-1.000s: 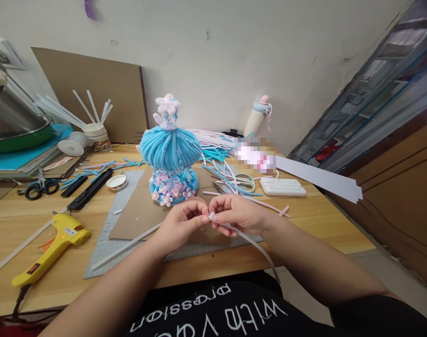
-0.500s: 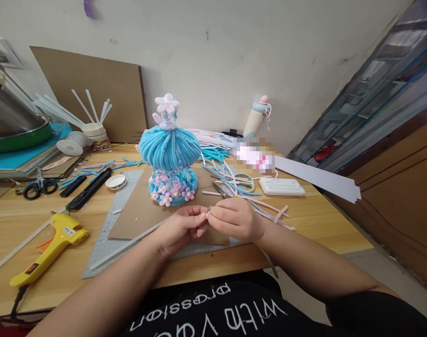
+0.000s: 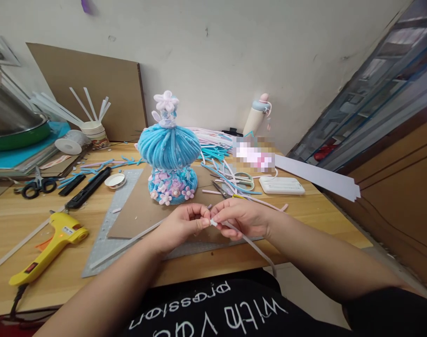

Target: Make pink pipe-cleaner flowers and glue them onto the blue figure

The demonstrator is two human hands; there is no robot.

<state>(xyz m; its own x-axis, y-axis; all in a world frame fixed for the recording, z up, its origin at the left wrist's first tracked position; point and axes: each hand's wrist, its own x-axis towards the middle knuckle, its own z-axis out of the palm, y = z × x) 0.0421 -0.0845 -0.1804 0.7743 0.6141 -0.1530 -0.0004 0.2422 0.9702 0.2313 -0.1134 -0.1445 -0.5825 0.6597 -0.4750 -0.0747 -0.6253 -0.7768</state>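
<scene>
Between the fingertips of both hands is a pale fuzzy pipe cleaner [image 3: 252,244], its long tail trailing down past the table's front edge. My left hand [image 3: 185,225] pinches its whitish end between thumb and fingers. My right hand [image 3: 239,216] is closed on the same end, thumb on top, its fingertips meeting the left ones. Just beyond the hands stands a blue pipe-cleaner piece with a domed, pleated top [image 3: 169,147] and a pale flower [image 3: 166,101] at its peak. Small pink and white flowers [image 3: 165,199] cover its base. Cardboard [image 3: 136,217] lies under it.
A yellow glue gun [image 3: 48,248] lies at the left, near black-handled scissors [image 3: 39,186] and a black cutter [image 3: 89,188]. More scissors [image 3: 219,189] lie among loose pipe cleaners [image 3: 213,153] at the right. A white flat device [image 3: 281,185] and a bottle [image 3: 257,114] stand farther right.
My right hand has turned and loosened from a tight fist into a thumb-and-finger pinch, dipping slightly. The pipe cleaner's end and its long tail now show more plainly.
</scene>
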